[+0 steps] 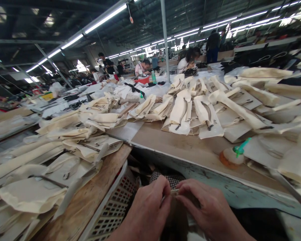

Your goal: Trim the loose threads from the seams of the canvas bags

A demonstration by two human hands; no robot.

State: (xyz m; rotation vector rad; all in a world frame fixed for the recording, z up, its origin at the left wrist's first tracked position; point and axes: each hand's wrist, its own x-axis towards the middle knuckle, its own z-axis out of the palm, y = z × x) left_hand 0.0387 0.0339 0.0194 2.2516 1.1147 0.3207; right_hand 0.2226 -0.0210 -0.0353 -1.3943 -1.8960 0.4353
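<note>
Both my hands are low at the bottom middle, below the table edge, fingertips pinched together on a small pale piece (175,191) between them. My left hand (146,211) curls its fingers onto it from the left. My right hand (210,211) pinches it from the right. What the piece is I cannot make out; most of it is hidden by my fingers. Checkered cloth (172,178) shows just behind my hands.
Cream fabric pieces (183,108) with dark zippers lie in rows over the brown worktable (170,140). A small bottle with a green nozzle (234,154) lies at right. A white plastic basket (115,207) sits at lower left. Other people work at far tables (189,60).
</note>
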